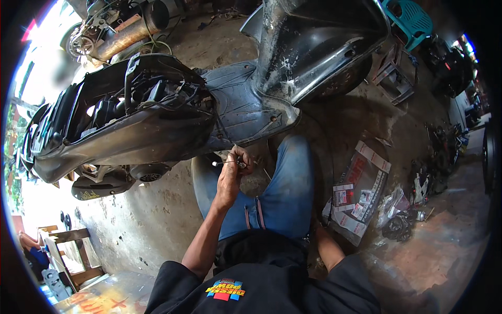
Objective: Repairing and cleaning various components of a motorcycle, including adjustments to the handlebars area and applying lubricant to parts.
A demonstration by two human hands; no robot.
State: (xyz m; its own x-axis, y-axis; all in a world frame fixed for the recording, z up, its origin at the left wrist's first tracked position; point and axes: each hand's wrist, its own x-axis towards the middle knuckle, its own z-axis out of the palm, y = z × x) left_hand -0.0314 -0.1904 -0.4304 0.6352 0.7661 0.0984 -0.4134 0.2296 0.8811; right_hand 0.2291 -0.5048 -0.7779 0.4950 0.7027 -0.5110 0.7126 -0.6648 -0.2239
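Note:
Over my lap, close to the scooter's footboard [243, 112], my left hand [234, 170] is raised with its fingers curled. A thin, stick-like piece with a pale tip [215, 164] pokes out of its left side; its kind is too small to make out. The black scooter [146, 131] stands across in front of me, its seat area uncovered and inner parts showing. My right forearm [329, 250] reaches down beside my right thigh. The thigh hides the hand at its end.
On the floor to my right lie a clear printed plastic bag [361, 193] and a crumpled black bag [398, 227]. A small metal stand [396, 76] and a teal plastic chair [409, 22] are at the far right. A wooden frame [73, 251] stands at left.

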